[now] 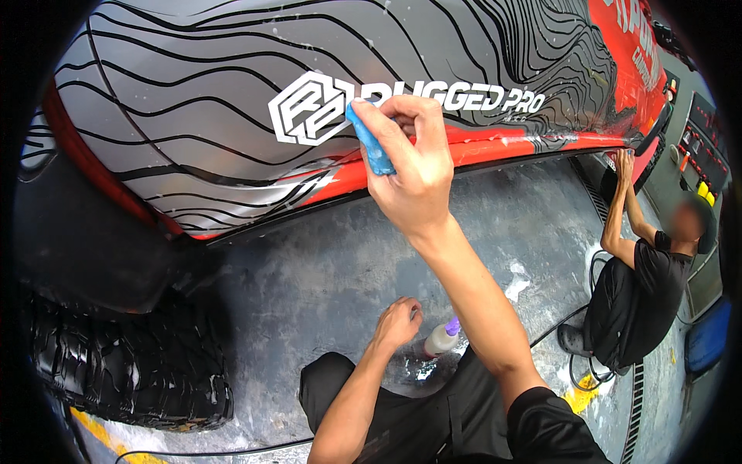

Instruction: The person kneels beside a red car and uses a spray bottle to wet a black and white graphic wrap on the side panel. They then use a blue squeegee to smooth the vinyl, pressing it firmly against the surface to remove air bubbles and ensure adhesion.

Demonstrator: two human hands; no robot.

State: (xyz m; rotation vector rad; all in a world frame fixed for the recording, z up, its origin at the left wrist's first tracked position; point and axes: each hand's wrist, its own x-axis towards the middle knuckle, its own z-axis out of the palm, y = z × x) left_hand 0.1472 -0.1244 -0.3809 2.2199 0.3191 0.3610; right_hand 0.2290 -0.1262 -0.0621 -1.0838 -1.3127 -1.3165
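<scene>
Wet grey concrete floor [325, 271] under a grey, black-lined wrapped car panel [193, 116]. Right hand [413, 166] grips a blue clay block [371, 143] beside the white hexagonal logo [309, 108], centre frame; left hand [398, 321], loosely closed, beside a small purple-capped bottle [442, 338] below.

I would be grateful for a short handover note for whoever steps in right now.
Right hand: pinches a small blue clay-like block against the wet grey-and-red wrapped car body panel.
Left hand: low over the wet concrete floor, beside a small pale bottle with a purple cap; whether it touches it is unclear.
Done: panel is wet with suds.
Left: rubbed area cannot be told from unrubbed.
A crouching person in black works further along the car.
</scene>
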